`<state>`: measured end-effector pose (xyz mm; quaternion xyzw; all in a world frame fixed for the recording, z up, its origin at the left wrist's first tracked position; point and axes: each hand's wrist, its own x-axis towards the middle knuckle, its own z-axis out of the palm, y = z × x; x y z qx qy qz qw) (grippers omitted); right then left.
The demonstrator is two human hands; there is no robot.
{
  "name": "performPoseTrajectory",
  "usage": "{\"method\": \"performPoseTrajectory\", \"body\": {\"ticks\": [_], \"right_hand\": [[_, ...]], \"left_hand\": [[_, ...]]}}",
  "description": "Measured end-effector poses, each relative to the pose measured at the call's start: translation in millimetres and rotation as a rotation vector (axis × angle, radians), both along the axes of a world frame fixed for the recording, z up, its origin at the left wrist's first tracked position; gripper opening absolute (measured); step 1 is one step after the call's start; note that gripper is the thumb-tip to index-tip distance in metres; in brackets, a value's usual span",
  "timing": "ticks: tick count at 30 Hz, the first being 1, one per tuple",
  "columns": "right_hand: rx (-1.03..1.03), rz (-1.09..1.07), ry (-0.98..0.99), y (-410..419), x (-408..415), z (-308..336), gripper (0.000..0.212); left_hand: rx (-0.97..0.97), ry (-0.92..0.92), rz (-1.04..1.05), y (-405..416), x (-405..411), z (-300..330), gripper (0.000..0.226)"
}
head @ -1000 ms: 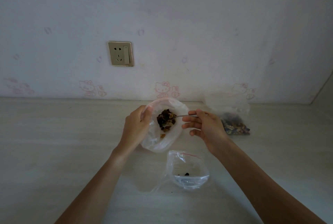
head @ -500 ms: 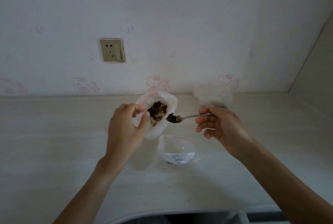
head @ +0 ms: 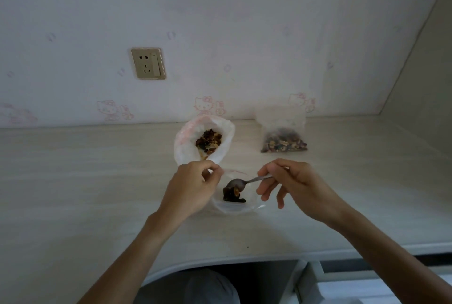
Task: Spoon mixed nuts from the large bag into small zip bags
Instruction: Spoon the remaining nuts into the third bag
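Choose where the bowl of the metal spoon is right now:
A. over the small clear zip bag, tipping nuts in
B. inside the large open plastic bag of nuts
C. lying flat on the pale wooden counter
A: the right hand holds the metal spoon tilted over the small clear zip bag, dark nuts beneath its bowl.

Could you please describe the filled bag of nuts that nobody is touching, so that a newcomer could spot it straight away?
Start at the wall socket and look right and down to where the counter meets the wall. There, to the right of the open large bag, stands a small zip bag. Unlike the other two bags, it is away from both hands, with its mixed nuts filling the bottom.
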<state>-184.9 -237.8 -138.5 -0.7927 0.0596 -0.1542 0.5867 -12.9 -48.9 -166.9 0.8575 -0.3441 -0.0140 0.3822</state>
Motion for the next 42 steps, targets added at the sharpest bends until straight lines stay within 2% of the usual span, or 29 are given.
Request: {"method": "performPoseTrajectory", "body": {"ticks": [6,8,10,16,21,23,26,28,29,32,34,36,39,42], "right_hand": [[-0.447,0.074,-0.102,2,-6,3,0.031],[-0.490,0.093,-0.138,0,-6,4,0.031],[-0.407,0.083,-0.139,-1,-4,4,0.030],[0.234,-0.100,-0.150,-6,14,3,0.037],[0.474,-0.173,-0.130,-11,39,2,0.036],[0.516,-0.193,-0.110,-13,52,2,0.036],[0.542,-0.205,-0.062,-16,74,3,0.036],[0.557,-0.194,-0.041,-17,87,4,0.035],[0.557,-0.179,-0.027,-17,98,5,0.035],[0.529,-0.151,0.050,-14,117,8,0.037],[0.491,-0.149,0.127,-12,129,7,0.039],[0.455,-0.154,0.216,-11,137,4,0.040],[0.447,-0.188,0.281,-13,143,-5,0.041],[0.507,-0.239,0.312,-14,149,-14,0.039]], "left_hand": [[-0.264,0.101,-0.054,11,-7,-10,0.016],[-0.288,0.111,-0.048,13,-8,-13,0.016],[-0.290,0.108,-0.033,13,-9,-13,0.016],[-0.228,0.051,0.006,11,-2,-11,0.023],[-0.220,-0.021,0.034,11,9,-6,0.034],[-0.278,-0.059,0.061,12,16,0,0.036],[-0.349,-0.159,0.196,14,32,9,0.024],[-0.314,-0.267,0.347,13,44,12,0.023],[-0.277,-0.292,0.416,12,53,12,0.031],[-0.050,-0.139,0.444,5,68,7,0.073],[0.046,0.029,0.414,-1,76,3,0.081],[0.080,0.072,0.375,-4,80,-6,0.064],[0.037,0.039,0.315,-4,80,-12,0.036],[-0.030,0.049,0.275,-6,78,-11,0.032]]}}
